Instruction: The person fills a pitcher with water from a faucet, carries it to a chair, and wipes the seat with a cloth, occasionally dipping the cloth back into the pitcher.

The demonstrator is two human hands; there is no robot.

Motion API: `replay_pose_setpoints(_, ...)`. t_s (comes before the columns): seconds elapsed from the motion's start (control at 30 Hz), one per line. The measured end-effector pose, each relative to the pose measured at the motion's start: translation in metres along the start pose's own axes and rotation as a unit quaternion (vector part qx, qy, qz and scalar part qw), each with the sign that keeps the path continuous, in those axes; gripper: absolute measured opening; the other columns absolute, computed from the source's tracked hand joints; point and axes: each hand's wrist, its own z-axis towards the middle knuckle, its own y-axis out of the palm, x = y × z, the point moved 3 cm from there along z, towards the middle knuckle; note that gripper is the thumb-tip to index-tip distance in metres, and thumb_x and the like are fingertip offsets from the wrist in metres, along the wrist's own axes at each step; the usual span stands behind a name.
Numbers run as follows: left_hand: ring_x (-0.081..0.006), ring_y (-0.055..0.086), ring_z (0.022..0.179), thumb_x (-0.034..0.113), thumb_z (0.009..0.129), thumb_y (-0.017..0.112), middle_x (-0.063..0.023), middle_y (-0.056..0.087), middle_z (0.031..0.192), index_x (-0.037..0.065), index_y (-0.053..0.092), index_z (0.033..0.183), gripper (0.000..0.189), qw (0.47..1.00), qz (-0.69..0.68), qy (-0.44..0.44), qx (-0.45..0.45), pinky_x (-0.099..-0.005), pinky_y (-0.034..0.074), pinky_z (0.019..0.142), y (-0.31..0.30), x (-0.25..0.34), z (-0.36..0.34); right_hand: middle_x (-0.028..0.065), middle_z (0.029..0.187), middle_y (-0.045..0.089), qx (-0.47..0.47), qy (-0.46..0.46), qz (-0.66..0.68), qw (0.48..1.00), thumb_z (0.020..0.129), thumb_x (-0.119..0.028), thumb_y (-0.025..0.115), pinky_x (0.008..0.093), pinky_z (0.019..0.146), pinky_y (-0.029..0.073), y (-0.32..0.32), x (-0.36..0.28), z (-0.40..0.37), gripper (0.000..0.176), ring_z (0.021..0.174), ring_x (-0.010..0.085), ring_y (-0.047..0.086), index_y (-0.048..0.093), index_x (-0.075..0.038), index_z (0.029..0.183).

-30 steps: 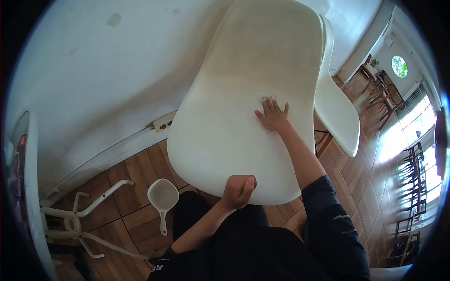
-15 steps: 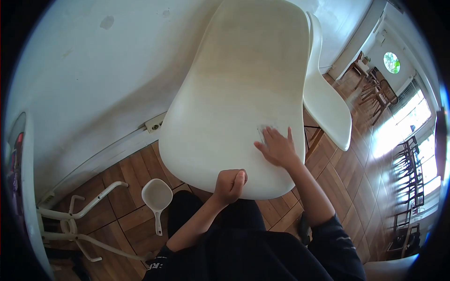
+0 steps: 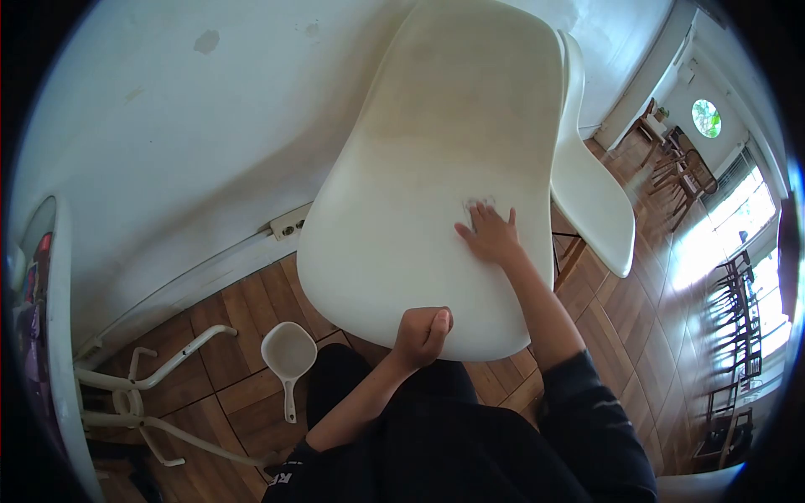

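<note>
A white moulded chair [image 3: 394,243] fills the middle of the view, its backrest towards the top and its seat towards me. On the seat lies my right hand [image 3: 493,237], open, fingers spread and palm down. Just beyond its fingertips a small greyish, smeared patch [image 3: 480,204] shows on the white surface. My left hand [image 3: 423,337] is closed in a fist at the seat's front edge, thumb uppermost. Whatever it may hold is hidden inside the fist.
A white dipper [image 3: 289,352] sits on the wooden floor [image 3: 243,306] at my left. Next to it are white tubular legs [image 3: 184,356]. Another white chair [image 3: 591,197] stands behind at the right. A socket [image 3: 289,225] is low on the wall. Wooden chairs [image 3: 692,176] stand far right.
My right hand has slid slightly forward along the seat, towards the backrest. My left fist stays at the front edge. The whole view has shifted a little.
</note>
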Motion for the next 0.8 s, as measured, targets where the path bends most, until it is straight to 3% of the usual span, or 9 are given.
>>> replay_pose_setpoints(0.07,-0.021,0.038,0.042,0.011,0.089,0.036,-0.0098,0.039,0.049,0.001,0.042,0.057,0.035,1.0,0.005,-0.005,0.012,-0.0326,0.034,0.046,0.0,0.0,0.0,0.01,0.142,0.032,0.021,-0.018,-0.001,1.0,0.088,-0.061,0.026,0.0545,0.109,0.008,-0.003,-0.001,-0.049,0.075,0.132,0.0234,0.029,0.03,-0.004,0.137)
replay_pose_setpoints(0.17,-0.0196,0.038,0.042,0.011,0.089,0.036,-0.0089,0.039,0.049,0.001,0.043,0.057,0.035,1.0,-0.013,-0.023,-0.001,-0.032,0.034,0.046,0.0,0.0,0.0,0.0112,0.141,0.034,0.023,-0.025,-0.006,0.999,0.089,-0.06,0.027,0.0553,0.108,0.006,-0.013,0.001,-0.131,0.075,0.132,0.0239,0.029,0.029,-0.003,0.137)
replay_pose_setpoints(0.2,-0.0135,0.034,0.041,0.014,0.091,0.031,-0.0044,0.038,0.046,0.003,0.04,0.053,0.041,1.0,-0.002,-0.002,0.009,-0.0288,0.028,0.042,0.001,0.002,0.001,0.0112,0.141,0.034,0.017,-0.023,-0.003,1.0,0.089,-0.059,0.027,0.0558,0.108,0.006,-0.018,0.001,-0.156,0.074,0.132,0.0239,0.029,0.029,-0.003,0.137)
replay_pose_setpoints(0.3,-0.0184,0.038,0.042,0.01,0.089,0.036,-0.0082,0.04,0.049,0.0,0.042,0.056,0.035,1.0,-0.007,-0.016,-0.007,-0.0317,0.033,0.045,0.0,-0.001,0.0,0.0106,0.142,0.033,-0.003,-0.019,0.001,1.0,0.089,-0.06,0.026,0.0567,0.108,0.004,-0.026,0.002,-0.169,0.075,0.133,0.0235,0.027,0.029,-0.004,0.138)
replay_pose_setpoints(0.53,-0.0209,0.038,0.041,0.009,0.088,0.035,-0.0093,0.039,0.049,0.001,0.041,0.056,0.034,1.0,-0.003,-0.022,-0.016,-0.0331,0.034,0.045,-0.001,0.0,-0.001,0.0037,0.146,0.025,-0.049,0.046,-0.058,0.996,0.088,-0.063,0.017,0.057,0.108,0.001,-0.015,0.023,-0.056,0.076,0.137,0.0192,0.018,0.025,-0.008,0.14)
replay_pose_setpoints(0.67,-0.0247,0.04,0.042,0.011,0.088,0.037,-0.0109,0.04,0.05,0.002,0.042,0.056,0.034,1.0,0.011,0.007,-0.016,-0.0351,0.034,0.046,0.0,0.0,-0.001,-0.0008,0.15,0.013,-0.028,0.074,-0.102,0.992,0.089,-0.061,0.017,0.0559,0.109,0.001,-0.005,0.038,0.021,0.073,0.138,0.0162,0.009,0.017,-0.013,0.143)
replay_pose_setpoints(0.8,-0.0257,0.041,0.043,0.012,0.089,0.038,-0.0114,0.04,0.05,0.002,0.042,0.056,0.035,0.999,0.027,0.016,-0.01,-0.0352,0.035,0.046,0.0,-0.001,-0.001,-0.0027,0.151,0.008,-0.011,0.078,-0.128,0.989,0.089,-0.06,0.018,0.0541,0.11,0.003,-0.005,0.032,0.042,0.072,0.139,0.0148,0.005,0.012,-0.015,0.144)
